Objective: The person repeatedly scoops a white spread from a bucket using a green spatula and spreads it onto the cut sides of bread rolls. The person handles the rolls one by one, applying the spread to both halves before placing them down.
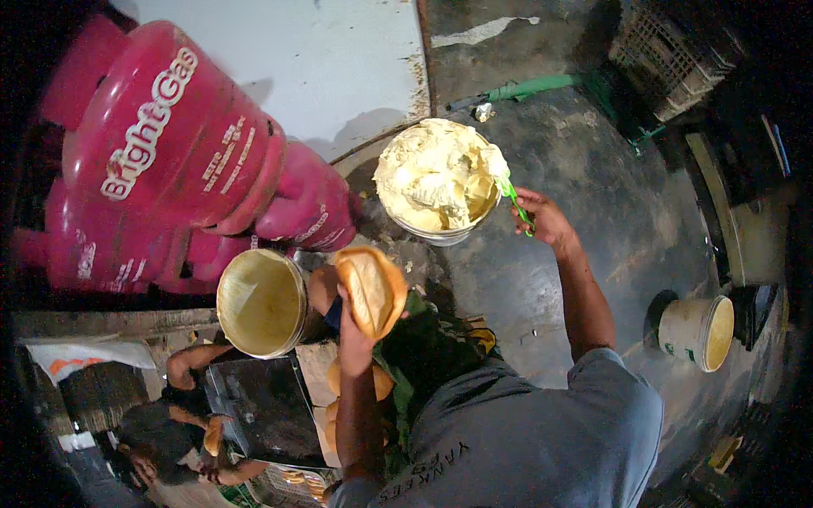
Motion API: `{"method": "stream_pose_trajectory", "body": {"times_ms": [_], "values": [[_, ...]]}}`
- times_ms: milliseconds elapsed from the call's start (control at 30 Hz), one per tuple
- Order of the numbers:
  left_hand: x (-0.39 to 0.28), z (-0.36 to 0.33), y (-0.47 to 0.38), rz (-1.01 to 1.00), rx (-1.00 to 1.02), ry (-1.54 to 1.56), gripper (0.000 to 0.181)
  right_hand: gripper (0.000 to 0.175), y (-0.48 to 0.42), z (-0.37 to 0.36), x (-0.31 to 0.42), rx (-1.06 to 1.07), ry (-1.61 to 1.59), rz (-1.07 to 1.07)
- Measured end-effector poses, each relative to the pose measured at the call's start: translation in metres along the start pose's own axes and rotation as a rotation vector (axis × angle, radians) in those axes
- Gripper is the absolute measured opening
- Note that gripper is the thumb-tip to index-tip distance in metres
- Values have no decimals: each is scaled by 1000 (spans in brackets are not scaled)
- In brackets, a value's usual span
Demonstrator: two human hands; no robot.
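My left hand (356,330) holds a split bread bun (372,292), its pale inside facing up. My right hand (540,216) grips the handle of a green plastic spatula (522,209). The spatula's cream-covered end touches the right side of a heap of pale yellow cream (438,174), which fills a round bucket (444,238) in front of me. An opened bucket (262,303), its inside smeared with cream, stands left of the bun. More buns (381,383) lie partly hidden behind my left forearm.
Pink gas cylinders (171,140) crowd the left, beside a white panel (286,63). A co-worker (159,438) holds bread near a black box (267,406) at lower left. Another bucket (689,333) is at right; a plastic crate (673,63) is at upper right.
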State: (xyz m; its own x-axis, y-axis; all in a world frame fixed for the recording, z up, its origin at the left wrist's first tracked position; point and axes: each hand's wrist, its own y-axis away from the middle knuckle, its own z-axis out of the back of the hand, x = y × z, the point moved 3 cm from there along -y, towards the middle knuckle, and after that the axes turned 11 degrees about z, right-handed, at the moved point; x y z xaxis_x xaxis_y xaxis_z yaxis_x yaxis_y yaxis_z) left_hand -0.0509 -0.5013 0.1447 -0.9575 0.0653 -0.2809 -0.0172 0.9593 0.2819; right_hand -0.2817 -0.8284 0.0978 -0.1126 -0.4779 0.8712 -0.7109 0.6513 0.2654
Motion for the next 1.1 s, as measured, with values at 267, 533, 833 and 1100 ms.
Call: {"method": "stream_pose_trajectory", "body": {"times_ms": [267, 533, 833, 1100], "values": [[-13, 6, -68, 4, 118, 80, 74, 30, -8, -123, 19, 219, 374, 209], [-35, -6, -56, -158, -16, -201, 69, 50, 25, -202, 50, 614, 1611, 955], [-45, 19, -20, -212, -170, -103, 63, 49, 45, -213, 75, 628, 1608, 892], [-37, 9, 20, -379, -470, -270, 49, 49, 8, -244, 64, 567, 1871, 1142]]}}
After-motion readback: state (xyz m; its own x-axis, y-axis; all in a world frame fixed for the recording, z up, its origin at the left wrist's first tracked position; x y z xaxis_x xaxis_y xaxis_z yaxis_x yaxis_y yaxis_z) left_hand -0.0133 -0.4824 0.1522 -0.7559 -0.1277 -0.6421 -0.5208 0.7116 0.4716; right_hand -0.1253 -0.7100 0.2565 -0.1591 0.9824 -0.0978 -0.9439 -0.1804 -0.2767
